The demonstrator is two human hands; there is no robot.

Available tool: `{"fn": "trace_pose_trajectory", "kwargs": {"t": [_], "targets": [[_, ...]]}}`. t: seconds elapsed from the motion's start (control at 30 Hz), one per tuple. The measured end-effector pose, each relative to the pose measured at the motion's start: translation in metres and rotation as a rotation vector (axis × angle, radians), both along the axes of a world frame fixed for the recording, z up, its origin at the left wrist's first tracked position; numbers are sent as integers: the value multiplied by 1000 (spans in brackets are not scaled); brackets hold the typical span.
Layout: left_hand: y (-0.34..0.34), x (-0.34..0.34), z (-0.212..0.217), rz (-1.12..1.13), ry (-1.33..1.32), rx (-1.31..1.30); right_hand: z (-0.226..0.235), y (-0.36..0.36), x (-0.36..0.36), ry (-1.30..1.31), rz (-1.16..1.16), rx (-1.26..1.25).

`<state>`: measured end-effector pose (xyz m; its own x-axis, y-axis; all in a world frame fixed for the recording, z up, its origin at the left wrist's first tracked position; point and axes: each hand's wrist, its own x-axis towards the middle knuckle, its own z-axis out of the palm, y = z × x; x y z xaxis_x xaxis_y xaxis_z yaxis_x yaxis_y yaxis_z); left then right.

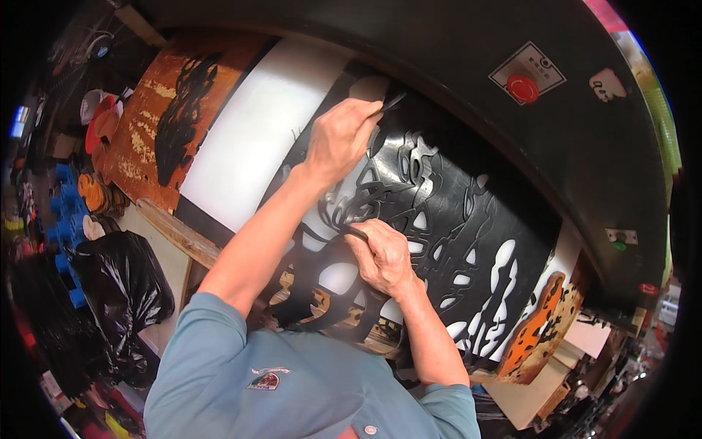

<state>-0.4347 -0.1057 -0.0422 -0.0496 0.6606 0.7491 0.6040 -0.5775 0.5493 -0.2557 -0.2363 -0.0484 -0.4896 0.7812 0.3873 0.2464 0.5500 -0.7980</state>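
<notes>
Far left of both grips: stacked blue and orange plastic parts (69, 208) along the edge, and below them a crumpled black plastic bag (121, 285) on the floor

Up-left of the left grip: rust-orange board (150, 139) with a black cut-out shape lying on it; beside it a plain white panel (256, 139), tilted, running toward the hands

Left hand (338, 139): grip closed tight, fingers pinched on a thin strip at the upper edge of the black cut sheet (439, 219), which sticks out past the fingertips. Forearm runs down-left to the blue-grey shirt

Black cut sheet: glossy, pierced with looping, leaf-like openings, white showing through them. It lies on the white panel, spanning from the left grip down past the right grip to the lower right

Right hand (382, 256): below and slightly right of the left grip, fingers curled shut on a narrow black band of the same sheet, knuckles up

Below the right grip: loose black offcut loops (314, 300) hanging over the wooden counter (179, 234) edge

Right of the grips: second orange board piece (541, 322) at the sheet's lower end. Above, on the black curved machine housing (453, 51): square white label with round red button (522, 88), small white irregular sticker (606, 84) further right, small plate with a green button (620, 238) lower down
</notes>
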Motion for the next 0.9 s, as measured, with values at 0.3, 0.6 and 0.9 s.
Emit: {"fn": "trace_pose_trajectory", "kwargs": {"t": [0.3,0.6,0.9], "targets": [[-67,-1,23,-20,-384,-705,0,4,-3,-1,-4,-35],[37,13,17,84,-270,-884,-1,4,-8,4,-34,6],[21,24,1,39,-119,-524,0,6,-8,36,-34,-34]]}}
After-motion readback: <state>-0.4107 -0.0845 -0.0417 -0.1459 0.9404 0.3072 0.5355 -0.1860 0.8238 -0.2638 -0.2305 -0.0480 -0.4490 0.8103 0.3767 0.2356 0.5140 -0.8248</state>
